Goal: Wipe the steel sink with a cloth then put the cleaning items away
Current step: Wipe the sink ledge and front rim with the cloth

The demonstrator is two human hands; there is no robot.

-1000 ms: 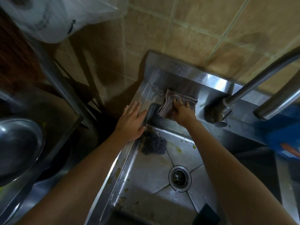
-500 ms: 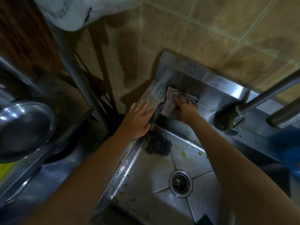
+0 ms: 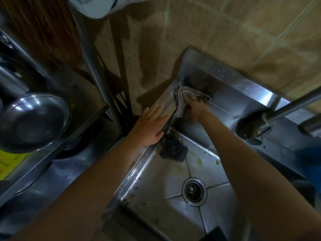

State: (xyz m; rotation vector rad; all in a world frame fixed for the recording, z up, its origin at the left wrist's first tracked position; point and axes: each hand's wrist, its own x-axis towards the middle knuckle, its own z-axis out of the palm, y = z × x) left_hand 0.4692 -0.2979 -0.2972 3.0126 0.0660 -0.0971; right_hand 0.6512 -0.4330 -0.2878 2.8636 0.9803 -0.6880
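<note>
A steel sink (image 3: pixel 152 173) fills the lower middle, with a round drain (image 3: pixel 194 191) in its floor. My right hand (image 3: pixel 195 108) grips a folded grey-pink cloth (image 3: pixel 182 98) and holds it against the sink's back left corner ledge. My left hand (image 3: pixel 149 125) lies flat, fingers straight, on the sink's left rim beside the cloth. A dark scouring pad (image 3: pixel 173 150) sits in the basin's back left corner, just below both hands. Yellowish food specks dot the basin floor.
A steel tap (image 3: pixel 271 115) juts out over the sink from the right, with a blue object (image 3: pixel 311 162) below it. A steel bowl (image 3: pixel 33 122) stands on a rack at the left. A tiled wall (image 3: pixel 225 32) rises behind, and a white plastic bag (image 3: pixel 97 6) hangs top middle.
My right hand has pushed the cloth left and up into the ledge's back left corner. The left hand stays on the rim. The camera has swung left.
</note>
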